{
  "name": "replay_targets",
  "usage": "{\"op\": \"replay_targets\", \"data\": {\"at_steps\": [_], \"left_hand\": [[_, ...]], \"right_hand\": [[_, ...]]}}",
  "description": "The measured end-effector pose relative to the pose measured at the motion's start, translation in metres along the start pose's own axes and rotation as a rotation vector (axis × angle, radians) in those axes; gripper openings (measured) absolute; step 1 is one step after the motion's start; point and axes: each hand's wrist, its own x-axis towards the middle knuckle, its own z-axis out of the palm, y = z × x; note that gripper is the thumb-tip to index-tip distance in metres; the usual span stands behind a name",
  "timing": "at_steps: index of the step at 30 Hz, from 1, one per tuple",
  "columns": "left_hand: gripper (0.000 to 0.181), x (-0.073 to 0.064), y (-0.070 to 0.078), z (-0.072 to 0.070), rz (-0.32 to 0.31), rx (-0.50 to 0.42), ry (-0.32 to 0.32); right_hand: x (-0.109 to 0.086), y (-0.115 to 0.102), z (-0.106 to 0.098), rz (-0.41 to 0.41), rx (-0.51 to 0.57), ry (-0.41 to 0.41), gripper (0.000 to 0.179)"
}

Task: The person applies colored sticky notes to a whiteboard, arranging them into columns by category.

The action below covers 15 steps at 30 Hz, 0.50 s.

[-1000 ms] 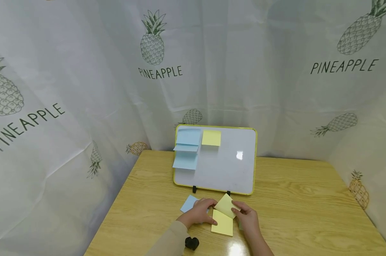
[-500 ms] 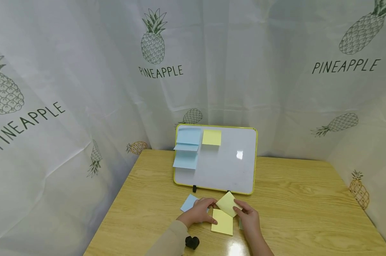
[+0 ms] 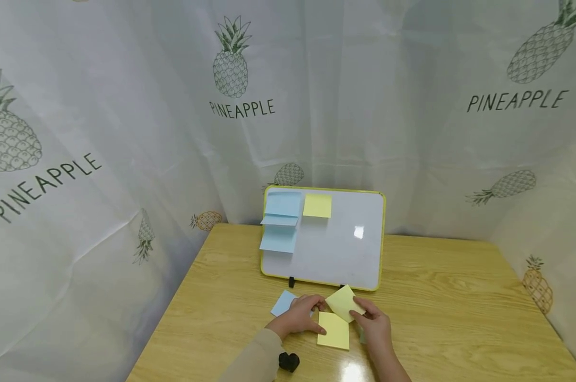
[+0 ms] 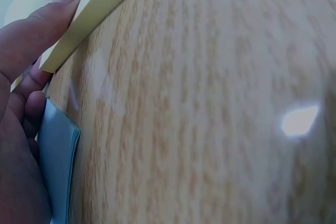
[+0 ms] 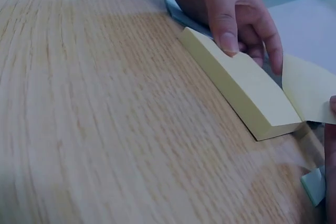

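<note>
My left hand [image 3: 297, 314] holds the thick yellow sticky note pad [image 3: 333, 331] on the table, thumb on its top and the other fingers at its far side. Between thumb and fingers, my right hand [image 3: 377, 326] pinches a single yellow sticky note [image 3: 343, 303], raised and tilted beyond the pad. In the right wrist view the note [image 5: 310, 90] meets the pad's [image 5: 247, 82] far edge; whether it still clings there I cannot tell. A blue pad [image 4: 58, 156] lies beneath my left hand, partly covered. Beside my right wrist shows a piece of a pale green pad [image 5: 315, 186].
Behind the hands stands a yellow-framed whiteboard [image 3: 337, 244] on black feet. Blue notes [image 3: 283, 204] hang down its left side, with one yellow note [image 3: 317, 206] at the top. A black heart-shaped object [image 3: 289, 362] lies near my left sleeve. A pineapple-print curtain [image 3: 354, 106] surrounds the wooden table [image 3: 450, 302].
My right hand has shifted slightly to the right with the yellow note, which has drawn away from my left fingertips. My left hand keeps its place on the pad.
</note>
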Motion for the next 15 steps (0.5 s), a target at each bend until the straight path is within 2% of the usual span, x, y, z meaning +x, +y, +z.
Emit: {"op": "replay_targets", "data": {"at_steps": [5,15], "left_hand": [[0.057,-0.0026,0.0004,0.0004,0.005,0.010,0.009],[0.056,-0.0026,-0.0008,0.0013,0.024,-0.010,0.011]], "right_hand": [[0.0023,0.0014,-0.0035,-0.017,-0.004,0.026,0.045],[0.0016,-0.0032,-0.0061,-0.039,0.028,0.060,0.046]]}}
